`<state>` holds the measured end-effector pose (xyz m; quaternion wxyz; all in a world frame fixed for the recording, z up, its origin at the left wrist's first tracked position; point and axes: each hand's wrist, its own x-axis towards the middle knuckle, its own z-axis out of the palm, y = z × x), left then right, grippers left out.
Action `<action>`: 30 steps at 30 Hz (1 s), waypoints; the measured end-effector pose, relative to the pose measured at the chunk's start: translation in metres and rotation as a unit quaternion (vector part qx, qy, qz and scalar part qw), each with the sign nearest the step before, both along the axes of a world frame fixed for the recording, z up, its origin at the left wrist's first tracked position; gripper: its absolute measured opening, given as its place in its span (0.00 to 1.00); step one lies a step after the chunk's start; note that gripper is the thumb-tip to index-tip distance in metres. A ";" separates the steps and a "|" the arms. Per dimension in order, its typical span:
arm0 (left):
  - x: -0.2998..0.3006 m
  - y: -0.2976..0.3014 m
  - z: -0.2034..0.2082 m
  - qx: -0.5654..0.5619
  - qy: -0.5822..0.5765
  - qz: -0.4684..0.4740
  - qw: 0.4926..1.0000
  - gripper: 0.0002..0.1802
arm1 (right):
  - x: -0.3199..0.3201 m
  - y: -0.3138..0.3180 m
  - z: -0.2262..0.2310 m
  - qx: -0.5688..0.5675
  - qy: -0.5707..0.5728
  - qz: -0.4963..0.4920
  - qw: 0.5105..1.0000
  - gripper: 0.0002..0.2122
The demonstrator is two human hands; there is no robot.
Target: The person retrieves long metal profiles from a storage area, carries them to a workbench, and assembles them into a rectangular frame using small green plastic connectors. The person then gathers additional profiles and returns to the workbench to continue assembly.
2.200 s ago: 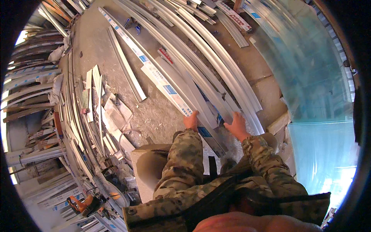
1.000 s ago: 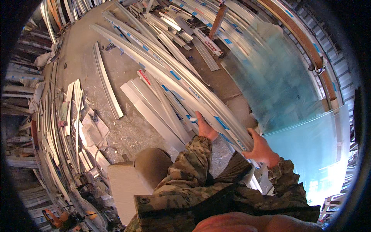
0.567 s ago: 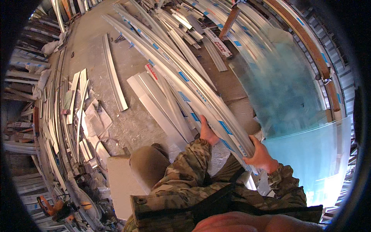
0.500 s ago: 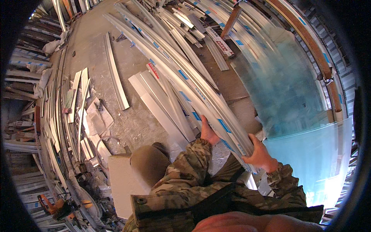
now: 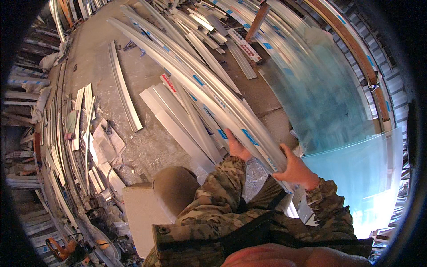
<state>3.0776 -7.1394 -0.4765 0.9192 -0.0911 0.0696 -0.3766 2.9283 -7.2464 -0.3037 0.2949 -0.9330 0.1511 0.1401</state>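
Long silvery metal profiles point(image 5: 229, 113) with blue labels run as a bundle from my hands toward the upper left. My left hand point(image 5: 238, 147) grips the bundle's left side near its close end, with the thumb upright against the edge and most fingers hidden beneath. On the right side, closer to the end, my right hand point(image 5: 300, 171) holds the bundle between spread thumb and fingers. How many profiles each hand bears cannot be made out. Under and left of the bundle, wider pale profiles point(image 5: 178, 127) lie on the floor.
Large greenish glass sheets point(image 5: 320, 102) stand at the right, beside a rusty beam point(image 5: 362, 62). One single profile point(image 5: 124, 86) lies on the concrete floor. Offcuts and scraps point(image 5: 104, 147) are heaped at left. A pale block point(image 5: 142, 213) stands beside my knee point(image 5: 177, 187).
The whole view has shifted a little, so the floor and profiles sit farther left. Both hands keep their hold on the bundle, and its near end has moved slightly relative to my body.
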 end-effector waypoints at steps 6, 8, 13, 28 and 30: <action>-0.005 0.002 0.014 0.034 0.037 -0.025 0.998 0.46 | 0.013 0.008 0.019 0.018 -0.025 -0.007 1.000 0.46; -0.012 0.014 0.036 0.180 0.044 0.006 0.983 0.48 | 0.006 0.011 0.030 0.021 -0.017 -0.001 1.000 0.46; -0.035 0.032 0.134 0.264 0.093 -0.034 0.959 0.49 | -0.023 0.019 0.095 0.003 0.029 -0.017 0.999 0.48; -0.185 0.078 0.471 0.343 0.061 -0.026 0.937 0.46 | -0.134 0.061 0.423 0.053 0.061 -0.010 0.997 0.48; -0.187 0.088 0.475 0.362 0.077 -0.017 0.929 0.46 | -0.138 0.072 0.437 0.053 0.069 0.011 0.996 0.48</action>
